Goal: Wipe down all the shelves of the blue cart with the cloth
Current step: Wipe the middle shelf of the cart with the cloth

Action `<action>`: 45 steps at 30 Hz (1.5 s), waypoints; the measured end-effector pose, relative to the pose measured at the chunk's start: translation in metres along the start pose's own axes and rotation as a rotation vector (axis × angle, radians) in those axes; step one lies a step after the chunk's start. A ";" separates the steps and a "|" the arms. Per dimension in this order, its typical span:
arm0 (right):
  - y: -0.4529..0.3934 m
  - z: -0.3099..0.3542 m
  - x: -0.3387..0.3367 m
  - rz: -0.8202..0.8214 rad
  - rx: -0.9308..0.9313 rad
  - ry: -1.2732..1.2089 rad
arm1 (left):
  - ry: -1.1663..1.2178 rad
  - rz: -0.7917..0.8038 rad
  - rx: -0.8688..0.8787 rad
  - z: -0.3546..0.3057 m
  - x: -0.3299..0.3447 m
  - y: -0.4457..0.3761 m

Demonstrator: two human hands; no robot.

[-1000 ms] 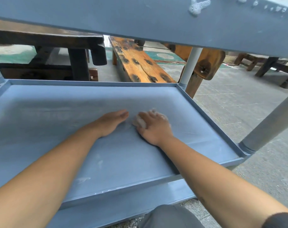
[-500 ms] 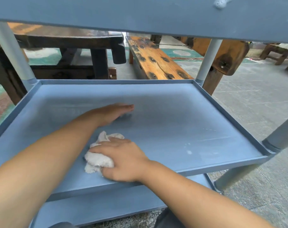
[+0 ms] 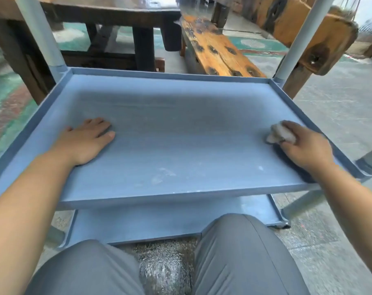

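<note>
Head view | right hand (image 3: 306,145) apparently presses cloth (image 3: 279,133) | left hand (image 3: 85,141) flat on shelf (image 3: 180,128)

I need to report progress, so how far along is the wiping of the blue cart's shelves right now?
Midway, as far as I can tell. The right hand presses the cloth at the right edge of the middle shelf; the left hand rests flat on it. White smudges remain near its front edge. The bottom shelf looks untouched; the top shelf is out of view.

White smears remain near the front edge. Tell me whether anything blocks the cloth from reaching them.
Nothing visible does. The cloth sits in the right hand by the shelf's right rim; bare shelf lies between it and the white smears.
</note>
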State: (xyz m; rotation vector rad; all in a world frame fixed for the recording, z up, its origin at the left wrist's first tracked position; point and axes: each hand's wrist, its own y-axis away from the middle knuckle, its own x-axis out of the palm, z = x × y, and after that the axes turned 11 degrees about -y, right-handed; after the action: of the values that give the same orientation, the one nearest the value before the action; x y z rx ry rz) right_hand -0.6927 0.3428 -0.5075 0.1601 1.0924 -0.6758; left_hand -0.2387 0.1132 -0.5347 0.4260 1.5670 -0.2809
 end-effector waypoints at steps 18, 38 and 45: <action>0.131 0.226 0.126 0.392 -0.264 -0.055 | 0.219 0.046 0.031 0.003 -0.008 0.006; 0.162 0.316 0.162 0.500 -0.461 -0.051 | 0.082 -0.456 -0.126 0.062 0.009 0.111; 0.174 0.389 0.192 0.619 -0.613 -0.180 | 0.565 -0.547 -0.131 0.077 -0.024 0.109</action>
State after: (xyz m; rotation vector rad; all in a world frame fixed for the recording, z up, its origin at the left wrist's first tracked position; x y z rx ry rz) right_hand -0.2397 0.2278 -0.5237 -0.0923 0.9599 0.2068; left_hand -0.1213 0.1756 -0.5051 -0.0502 2.2340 -0.5012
